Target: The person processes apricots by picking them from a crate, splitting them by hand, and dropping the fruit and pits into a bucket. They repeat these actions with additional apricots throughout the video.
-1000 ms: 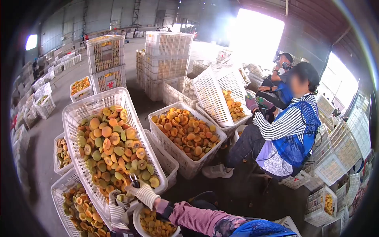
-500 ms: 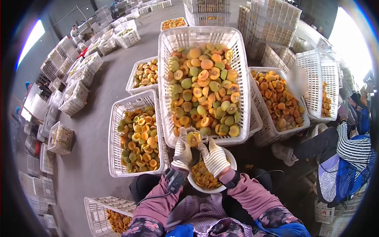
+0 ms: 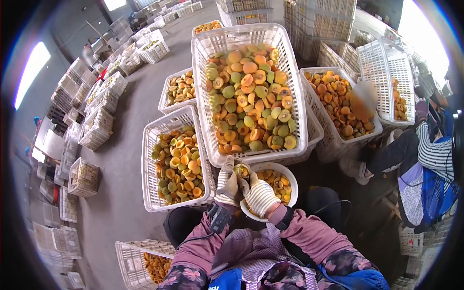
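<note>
My left hand (image 3: 227,186), in a striped, stained glove, is closed round an apricot half (image 3: 241,170) with its cut face up. My right hand (image 3: 258,195), gloved alike, meets it with fingers bent round something small and dark that I cannot make out. Both hands are at the near edge of a large white crate (image 3: 232,160) heaped with apricot halves (image 3: 251,104), orange and greenish. Under and beside my right hand is a white bowl (image 3: 293,186) with apricot pieces (image 3: 274,182) in it.
A lower crate (image 3: 147,159) of apricot halves stands at the left, another crate (image 3: 338,140) at the right. A tipped crate (image 3: 128,266) lies near my left knee. A co-worker's striped sleeve (image 3: 430,150) shows at the far right. Stacked crates (image 3: 321,24) stand behind.
The view has shifted a little. Both hands remain together at the crate's near edge, and the fruit in my left hand is tilted differently. More of the bowl's contents shows now.
</note>
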The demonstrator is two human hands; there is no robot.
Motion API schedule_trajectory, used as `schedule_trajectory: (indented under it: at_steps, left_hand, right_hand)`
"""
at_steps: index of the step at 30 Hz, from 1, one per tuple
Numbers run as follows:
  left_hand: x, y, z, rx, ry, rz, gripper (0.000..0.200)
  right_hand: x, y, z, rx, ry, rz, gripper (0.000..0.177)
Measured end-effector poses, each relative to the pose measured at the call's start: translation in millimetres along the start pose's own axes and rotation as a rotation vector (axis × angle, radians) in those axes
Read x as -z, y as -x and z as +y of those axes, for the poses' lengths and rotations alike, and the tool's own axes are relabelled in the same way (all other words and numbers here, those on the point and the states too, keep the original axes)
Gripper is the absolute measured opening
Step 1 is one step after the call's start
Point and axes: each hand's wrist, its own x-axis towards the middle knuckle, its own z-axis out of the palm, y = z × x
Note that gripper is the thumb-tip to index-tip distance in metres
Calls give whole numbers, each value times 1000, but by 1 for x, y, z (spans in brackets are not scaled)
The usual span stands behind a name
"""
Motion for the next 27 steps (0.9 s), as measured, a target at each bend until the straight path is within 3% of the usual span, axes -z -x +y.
schedule_trajectory:
  at_steps: [2, 4, 5, 7, 10, 11, 12, 14, 15, 16, 18, 19, 22, 24, 25, 27]
  left_hand:
    - [2, 4, 2, 55, 118, 38, 23]
    - [10, 3, -9, -10, 162, 58, 21]
    - [10, 6, -9, -76, 75, 74, 21]
    - [15, 8, -16, -275, -129, 33, 19]
    - [15, 10, -8, -342, -361, 2, 18]
    - [6, 13, -6, -322, -190, 38, 20]
    - [6, 13, -7, -310, -217, 27, 20]
    - [3, 20, -5, -352, -410, -53, 24]
    - [-7, 28, -5, -434, -576, -69, 26]
    - [-11, 26, -3, -349, -587, -43, 26]
    - [-33, 36, 7, -122, -423, -25, 27]
    - [-25, 30, 3, -119, -434, -27, 27]
    - [8, 6, -7, -260, -666, -125, 26]
    - [19, 1, -5, -867, -1422, -330, 27]
    - [28, 4, -11, -446, -953, -425, 30]
    - [31, 2, -16, -421, -890, -432, 30]
  right_hand:
    - [-7, 5, 1, -22, -79, -26, 39]
    - [-25, 6, 14, 90, -329, 39, 41]
    - [-27, 9, 11, 118, -470, 59, 40]
    - [-18, 13, 8, 51, -426, 6, 40]
    - [-19, 16, 15, 27, -429, -30, 37]
    - [-16, 18, 14, 39, -611, -94, 36]
    - [-13, 20, 13, 56, -793, -162, 35]
    - [-11, 24, 12, 71, -765, -109, 33]
    - [-9, 26, 14, 49, -553, -83, 33]
    - [-7, 26, 17, 26, -340, -54, 32]
    - [-7, 22, 22, 55, -413, -50, 32]
    - [-5, 21, 23, 27, -435, -89, 32]
    - [-2, 24, 26, 40, -465, -127, 32]
    - [-13, 28, 34, 77, -471, -129, 32]
    - [-31, 26, 46, 8, -630, -193, 32]
    - [-17, 31, 42, -77, -863, -329, 32]
